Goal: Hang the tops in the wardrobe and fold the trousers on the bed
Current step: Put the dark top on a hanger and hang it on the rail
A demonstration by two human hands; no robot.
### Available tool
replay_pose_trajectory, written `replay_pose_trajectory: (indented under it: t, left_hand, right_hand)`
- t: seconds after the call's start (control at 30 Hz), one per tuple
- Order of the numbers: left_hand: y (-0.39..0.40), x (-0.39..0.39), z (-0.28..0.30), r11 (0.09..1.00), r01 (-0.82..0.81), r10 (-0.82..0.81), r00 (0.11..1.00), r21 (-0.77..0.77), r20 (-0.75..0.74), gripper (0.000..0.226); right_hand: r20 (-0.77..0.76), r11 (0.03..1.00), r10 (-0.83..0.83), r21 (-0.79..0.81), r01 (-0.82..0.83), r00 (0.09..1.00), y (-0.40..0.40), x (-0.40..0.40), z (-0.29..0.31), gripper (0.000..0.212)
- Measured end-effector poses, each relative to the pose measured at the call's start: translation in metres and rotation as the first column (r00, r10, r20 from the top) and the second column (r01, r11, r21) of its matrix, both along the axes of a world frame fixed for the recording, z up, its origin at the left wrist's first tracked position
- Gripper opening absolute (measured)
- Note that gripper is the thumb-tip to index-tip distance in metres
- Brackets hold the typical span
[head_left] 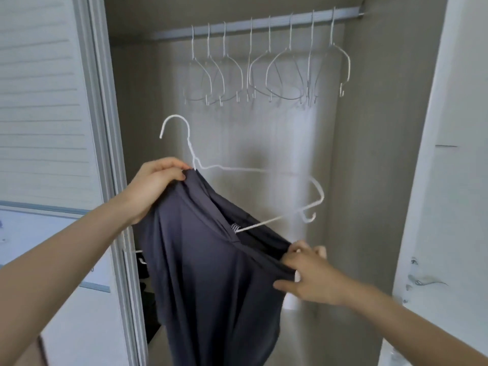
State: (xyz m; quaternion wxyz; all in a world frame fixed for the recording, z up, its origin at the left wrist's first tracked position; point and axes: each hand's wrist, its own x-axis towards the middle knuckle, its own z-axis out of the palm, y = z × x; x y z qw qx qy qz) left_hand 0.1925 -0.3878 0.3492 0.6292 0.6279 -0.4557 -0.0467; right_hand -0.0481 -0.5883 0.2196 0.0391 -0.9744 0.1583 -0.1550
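The left hand (155,186) pinches the grey top (208,273) at one shoulder, beside the neck of a white hanger (253,170). The right hand (309,276) grips the other shoulder, lower. The hanger is half inside the top, before the open wardrobe (369,128), below the rail (258,25).

The top (211,273) is smooth, matt grey cloth; its hanger (264,170) is white-coated wire (like those on the metal rail (264,23)).

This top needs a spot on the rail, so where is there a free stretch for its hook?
The rail is bare at its left end, between the wardrobe's left wall and the first empty hanger. A narrower gap sits mid-rail. The right half is crowded.
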Motion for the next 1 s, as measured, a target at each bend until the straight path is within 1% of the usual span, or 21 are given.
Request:
replay_pose_trajectory:
  t: [0.07, 0.13, 0.2, 0.27, 0.3, 0.37, 0.43, 0.53, 0.63, 0.7, 0.77, 0.83, 0.93, 1.0]
  left_hand:
    - [0.010, 0.010, -0.006, 0.990, -0.080, 0.058, 0.982, 0.114, 0.180, 0.013]
    - [0.015, 0.017, -0.012, 0.978, -0.125, 0.065, 0.946, 0.169, 0.318, 0.010]
    - [0.017, 0.020, -0.017, 0.961, -0.183, 0.079, 0.900, 0.207, 0.428, 0.010]
    - [0.014, 0.018, -0.021, 0.949, -0.206, 0.069, 0.873, 0.237, 0.483, 0.009]
    - [0.011, 0.016, -0.024, 0.949, -0.196, 0.051, 0.869, 0.247, 0.492, 0.009]
    - [0.003, 0.008, -0.028, 0.954, -0.156, 0.009, 0.865, 0.254, 0.501, 0.010]
    - [-0.005, 0.000, -0.032, 0.963, -0.098, -0.038, 0.874, 0.252, 0.485, 0.011]
    - [-0.016, -0.014, -0.036, 0.966, 0.019, -0.136, 0.886, 0.257, 0.443, 0.012]
    - [-0.027, -0.022, -0.042, 0.971, 0.088, -0.178, 0.885, 0.221, 0.430, 0.013]
    - [-0.029, -0.023, -0.046, 0.970, 0.104, -0.193, 0.876, 0.218, 0.442, 0.017]
    - [-0.026, -0.020, -0.049, 0.960, 0.106, -0.224, 0.845, 0.259, 0.485, 0.023]
    - [-0.019, -0.009, -0.052, 0.949, 0.093, -0.242, 0.825, 0.300, 0.511, 0.025]
    - [-0.006, 0.011, -0.055, 0.955, 0.067, -0.200, 0.864, 0.288, 0.462, 0.009]
    - [-0.001, 0.021, -0.057, 0.975, 0.038, -0.127, 0.903, 0.218, 0.411, 0.013]
  right_hand:
    - [0.035, 0.980, -0.002, -0.197, 0.009, 0.999, -0.016, -0.009, 0.010, 0.028]
    - [0.032, 0.959, 0.014, -0.283, -0.004, 0.999, -0.026, -0.016, 0.021, 0.028]
    - [0.040, 0.961, 0.034, -0.274, -0.022, 0.999, -0.029, -0.020, 0.030, 0.026]
    - [0.070, 0.974, 0.034, -0.228, -0.018, 0.997, -0.028, -0.019, 0.039, 0.017]
    - [0.073, 0.981, 0.011, -0.196, 0.004, 0.997, -0.025, -0.016, 0.044, 0.014]
    - [0.088, 0.996, -0.023, -0.079, 0.030, 0.996, -0.015, -0.008, 0.053, 0.020]
    - [0.150, 1.000, 0.011, 0.024, -0.014, 0.989, -0.002, 0.001, 0.061, 0.022]
    - [0.215, 0.992, 0.025, 0.118, -0.051, 0.976, 0.012, 0.011, 0.068, 0.021]
    - [0.349, 0.940, 0.049, 0.300, -0.161, 0.936, 0.024, 0.022, 0.070, 0.027]
    - [0.403, 0.901, 0.015, 0.392, -0.188, 0.915, 0.029, 0.028, 0.068, 0.028]
    - [0.443, 0.882, -0.024, 0.432, -0.189, 0.896, 0.030, 0.027, 0.067, 0.030]
    - [0.487, 0.883, -0.038, 0.425, -0.198, 0.873, 0.026, 0.020, 0.071, 0.034]
    - [0.511, 0.892, -0.025, 0.400, -0.212, 0.859, 0.015, 0.002, 0.082, 0.031]
    - [0.465, 0.896, -0.031, 0.406, -0.182, 0.885, 0.006, -0.008, 0.090, 0.027]
